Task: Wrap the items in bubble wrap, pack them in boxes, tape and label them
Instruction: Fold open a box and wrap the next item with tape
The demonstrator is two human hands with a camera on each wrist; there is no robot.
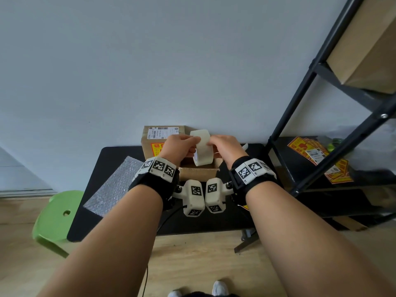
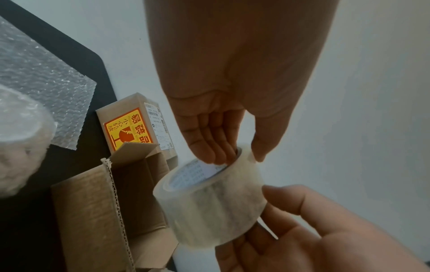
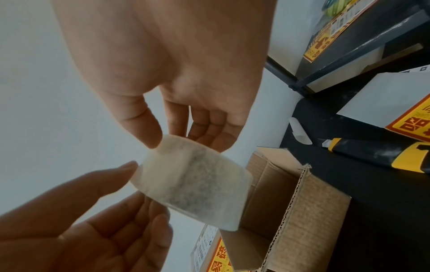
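Two boxes (image 1: 164, 139), one tape roll (image 1: 202, 147)

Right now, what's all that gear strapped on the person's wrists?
Both forearms are bare, no sleeves. Each wrist wears a black strap carrying white blocks printed with black-and-white square codes. A white pod with similar codes hangs beneath each wrist, and a thin black cable trails from the left one.

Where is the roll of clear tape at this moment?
In the head view, the tape roll is held up between the left hand and right hand, above the open cardboard box on the black table.
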